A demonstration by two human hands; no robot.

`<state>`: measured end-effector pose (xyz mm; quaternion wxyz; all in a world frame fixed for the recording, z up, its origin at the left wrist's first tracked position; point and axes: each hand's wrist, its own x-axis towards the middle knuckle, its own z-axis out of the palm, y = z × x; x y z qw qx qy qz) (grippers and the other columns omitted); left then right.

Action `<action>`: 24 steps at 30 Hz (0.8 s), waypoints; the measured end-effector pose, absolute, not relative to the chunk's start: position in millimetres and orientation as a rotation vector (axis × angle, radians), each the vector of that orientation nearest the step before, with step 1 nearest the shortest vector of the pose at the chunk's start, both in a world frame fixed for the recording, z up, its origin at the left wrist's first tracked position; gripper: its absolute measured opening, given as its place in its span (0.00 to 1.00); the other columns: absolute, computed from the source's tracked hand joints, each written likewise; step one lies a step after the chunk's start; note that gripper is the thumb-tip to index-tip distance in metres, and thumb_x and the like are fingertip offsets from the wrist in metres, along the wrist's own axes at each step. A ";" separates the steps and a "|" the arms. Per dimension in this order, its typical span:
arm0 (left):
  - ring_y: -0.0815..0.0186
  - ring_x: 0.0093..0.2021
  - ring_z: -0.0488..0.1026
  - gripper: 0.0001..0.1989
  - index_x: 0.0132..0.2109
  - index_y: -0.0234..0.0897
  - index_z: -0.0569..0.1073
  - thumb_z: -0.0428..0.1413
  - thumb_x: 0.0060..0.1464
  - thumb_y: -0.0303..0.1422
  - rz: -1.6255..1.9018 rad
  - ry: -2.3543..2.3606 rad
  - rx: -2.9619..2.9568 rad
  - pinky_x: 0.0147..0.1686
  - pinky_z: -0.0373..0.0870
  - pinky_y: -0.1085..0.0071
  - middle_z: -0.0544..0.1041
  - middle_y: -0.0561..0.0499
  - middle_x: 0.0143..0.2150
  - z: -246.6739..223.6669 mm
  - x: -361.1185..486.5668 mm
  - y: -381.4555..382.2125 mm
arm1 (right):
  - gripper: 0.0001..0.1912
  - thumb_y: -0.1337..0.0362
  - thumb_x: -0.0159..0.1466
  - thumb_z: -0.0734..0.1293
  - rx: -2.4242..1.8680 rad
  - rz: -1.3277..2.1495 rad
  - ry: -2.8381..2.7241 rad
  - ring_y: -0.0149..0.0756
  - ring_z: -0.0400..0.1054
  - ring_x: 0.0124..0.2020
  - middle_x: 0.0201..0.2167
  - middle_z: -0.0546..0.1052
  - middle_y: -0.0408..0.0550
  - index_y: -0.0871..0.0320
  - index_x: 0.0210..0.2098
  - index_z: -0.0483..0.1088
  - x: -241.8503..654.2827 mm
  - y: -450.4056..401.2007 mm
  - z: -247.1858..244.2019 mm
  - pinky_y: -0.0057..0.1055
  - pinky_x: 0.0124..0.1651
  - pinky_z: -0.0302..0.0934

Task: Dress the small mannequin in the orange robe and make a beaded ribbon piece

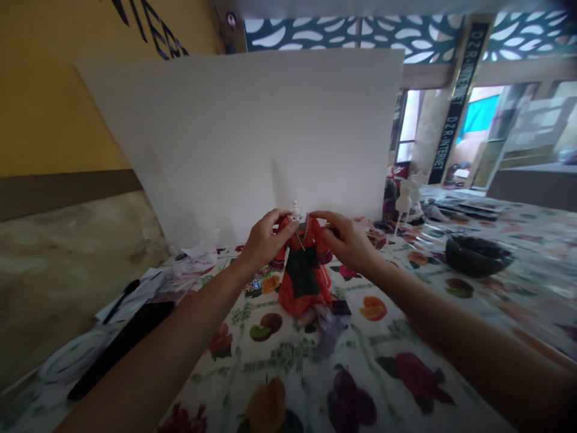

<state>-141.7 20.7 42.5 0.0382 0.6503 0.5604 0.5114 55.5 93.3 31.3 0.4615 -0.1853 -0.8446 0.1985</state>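
A small red-orange doll dress [302, 270] with a dark green front panel and beaded trim at the neckline and cuffs stands upright in front of me. It hangs on a small white mannequin [296, 210], whose top pokes out above the neckline; the rest of it is hidden. My left hand [267, 237] pinches the dress at its left shoulder, thumb across the neckline. At the opposite shoulder, my right hand [345, 236] has its index finger stretched along the beaded edge and its other fingers bent against the sleeve.
A white board [270, 132] stands behind the dress. Bare white mannequins [404, 195] and a black bowl [478, 254] are on the right. Papers [151, 285] and a long black object [121, 346] lie left on the fruit-patterned tablecloth [279, 355].
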 end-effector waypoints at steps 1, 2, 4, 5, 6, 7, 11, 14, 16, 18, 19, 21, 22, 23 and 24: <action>0.58 0.48 0.75 0.18 0.50 0.38 0.74 0.57 0.59 0.45 1.571 1.718 1.997 0.48 0.72 0.62 0.78 0.47 0.45 42.5 -141.9 20.8 | 0.23 0.70 0.63 0.59 -0.453 0.469 -2.082 0.28 0.55 0.22 0.24 0.69 0.41 0.62 0.55 0.72 55.2 92.2 31.9 0.29 0.29 0.51; 0.59 0.48 0.75 0.18 0.50 0.38 0.75 0.57 0.59 0.45 1.573 1.714 2.000 0.48 0.72 0.62 0.78 0.48 0.44 42.6 -142.0 20.8 | 0.22 0.70 0.63 0.59 -0.452 0.451 -2.082 0.28 0.55 0.23 0.26 0.70 0.43 0.61 0.55 0.72 55.0 91.2 32.7 0.29 0.29 0.51; 0.59 0.47 0.75 0.18 0.50 0.38 0.75 0.57 0.59 0.45 1.573 1.697 2.009 0.48 0.72 0.62 0.78 0.47 0.44 42.9 -142.3 20.7 | 0.22 0.70 0.63 0.60 -0.447 0.407 -2.074 0.29 0.58 0.25 0.31 0.73 0.46 0.60 0.55 0.73 54.8 89.8 34.2 0.30 0.31 0.53; 0.59 0.47 0.75 0.18 0.50 0.39 0.75 0.57 0.59 0.45 1.569 1.686 2.015 0.48 0.72 0.62 0.78 0.47 0.45 43.0 -142.3 20.7 | 0.21 0.70 0.63 0.60 -0.443 0.387 -2.073 0.29 0.59 0.25 0.33 0.74 0.47 0.60 0.54 0.73 54.6 89.3 34.8 0.30 0.31 0.53; 0.60 0.47 0.75 0.18 0.50 0.39 0.74 0.58 0.59 0.45 1.566 1.676 2.020 0.48 0.72 0.62 0.78 0.47 0.45 43.1 -142.4 20.7 | 0.21 0.70 0.63 0.60 -0.439 0.373 -2.075 0.29 0.60 0.26 0.35 0.75 0.48 0.60 0.54 0.73 54.4 88.9 35.3 0.30 0.32 0.54; 0.60 0.46 0.75 0.18 0.50 0.38 0.74 0.58 0.59 0.45 1.563 1.669 2.021 0.48 0.72 0.62 0.78 0.47 0.45 43.1 -142.4 20.8 | 0.21 0.71 0.63 0.60 -0.432 0.366 -2.080 0.29 0.60 0.26 0.36 0.75 0.49 0.60 0.54 0.73 54.2 88.7 35.7 0.30 0.32 0.54; 0.62 0.43 0.75 0.18 0.50 0.38 0.74 0.57 0.59 0.45 1.556 1.657 2.018 0.45 0.72 0.64 0.78 0.48 0.44 43.2 -141.3 21.0 | 0.22 0.72 0.63 0.59 -0.413 0.368 -2.092 0.30 0.63 0.28 0.39 0.76 0.50 0.58 0.55 0.73 52.1 88.7 36.6 0.31 0.33 0.56; 0.63 0.42 0.75 0.18 0.50 0.38 0.74 0.57 0.59 0.45 1.543 1.657 2.025 0.44 0.72 0.66 0.78 0.49 0.43 44.1 -139.5 20.4 | 0.22 0.71 0.63 0.59 -0.403 0.360 -2.089 0.32 0.65 0.30 0.40 0.77 0.50 0.58 0.54 0.73 49.4 88.5 37.6 0.31 0.34 0.57; 0.63 0.42 0.75 0.18 0.50 0.38 0.74 0.57 0.59 0.45 1.541 1.654 2.022 0.43 0.72 0.66 0.78 0.49 0.42 44.9 -138.3 19.6 | 0.22 0.71 0.63 0.59 -0.402 0.356 -2.088 0.32 0.65 0.30 0.39 0.77 0.50 0.58 0.54 0.73 47.8 87.6 37.8 0.32 0.34 0.57; 0.63 0.41 0.75 0.18 0.50 0.38 0.74 0.58 0.59 0.45 1.543 1.645 2.011 0.43 0.72 0.66 0.78 0.50 0.41 45.6 -137.6 18.8 | 0.22 0.71 0.63 0.59 -0.398 0.367 -2.086 0.31 0.63 0.29 0.36 0.76 0.49 0.58 0.54 0.73 47.4 86.2 37.3 0.31 0.33 0.57; 0.63 0.42 0.75 0.18 0.50 0.38 0.74 0.58 0.59 0.45 1.545 1.646 2.008 0.44 0.72 0.66 0.79 0.49 0.41 45.8 -137.5 18.4 | 0.22 0.71 0.63 0.59 -0.396 0.382 -2.079 0.31 0.62 0.28 0.34 0.76 0.47 0.59 0.55 0.73 47.7 85.6 36.9 0.31 0.33 0.56; 0.62 0.43 0.75 0.18 0.50 0.39 0.74 0.58 0.59 0.44 1.543 1.672 2.014 0.46 0.72 0.64 0.79 0.48 0.43 45.8 -137.6 17.9 | 0.23 0.71 0.63 0.59 -0.411 0.417 -2.049 0.30 0.60 0.25 0.28 0.73 0.44 0.60 0.56 0.72 48.9 85.4 35.7 0.31 0.32 0.56; 0.62 0.44 0.75 0.17 0.51 0.39 0.74 0.57 0.59 0.44 1.541 1.693 2.019 0.46 0.72 0.64 0.79 0.48 0.44 45.7 -137.8 17.9 | 0.23 0.71 0.63 0.59 -0.425 0.433 -2.029 0.30 0.59 0.24 0.25 0.70 0.42 0.61 0.57 0.71 49.5 86.0 35.0 0.31 0.31 0.55; 0.62 0.44 0.75 0.17 0.51 0.39 0.74 0.57 0.59 0.44 1.538 1.712 2.025 0.47 0.71 0.63 0.79 0.47 0.45 45.5 -138.1 18.0 | 0.23 0.71 0.63 0.59 -0.445 0.444 -2.010 0.30 0.58 0.23 0.22 0.68 0.40 0.61 0.57 0.70 50.1 87.1 34.4 0.30 0.31 0.55; 0.62 0.44 0.76 0.18 0.51 0.39 0.74 0.57 0.59 0.44 1.535 1.727 2.028 0.47 0.71 0.63 0.79 0.47 0.46 45.3 -138.3 18.2 | 0.24 0.70 0.63 0.59 -0.463 0.453 -1.997 0.30 0.57 0.23 0.21 0.66 0.39 0.62 0.58 0.70 50.4 88.5 33.9 0.30 0.31 0.55</action>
